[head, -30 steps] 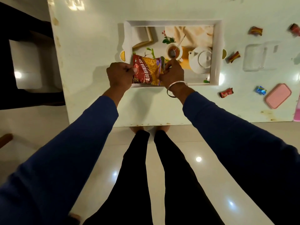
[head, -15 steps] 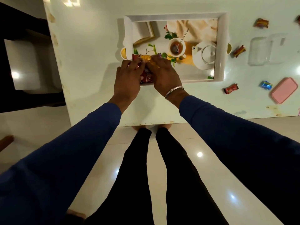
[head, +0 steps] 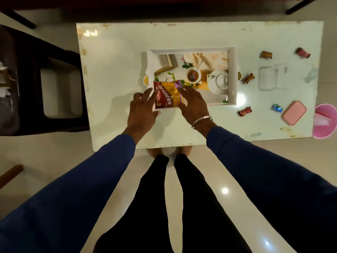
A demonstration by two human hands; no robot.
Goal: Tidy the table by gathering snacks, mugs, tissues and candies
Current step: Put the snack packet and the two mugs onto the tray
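A red and yellow snack packet [head: 166, 94] lies flat in the near left corner of the white tray [head: 232, 77], whose floor bears a printed picture of a teapot and cup. My left hand [head: 143, 110] rests just left of the packet with fingers spread. On the packet's right side, my right hand [head: 193, 105] also has its fingers apart and touches its edge. Neither hand grips it. Wrapped candies lie to the right of the tray: a red one [head: 245, 111], a blue one [head: 277, 108], an orange-brown one [head: 249, 77], and two more at the far right [head: 266, 54] [head: 302, 52].
A clear plastic box [head: 271, 77] and its pink lid [head: 294, 112] sit on the white table [head: 113, 70] at the right. A pink bin [head: 326, 121] stands past the table's right edge. A dark chair [head: 45, 84] is at the left.
Both hands held the packet upright over the tray, pressed it down flat, and have now let go with fingers spread. The view has pulled back, showing the whole table.
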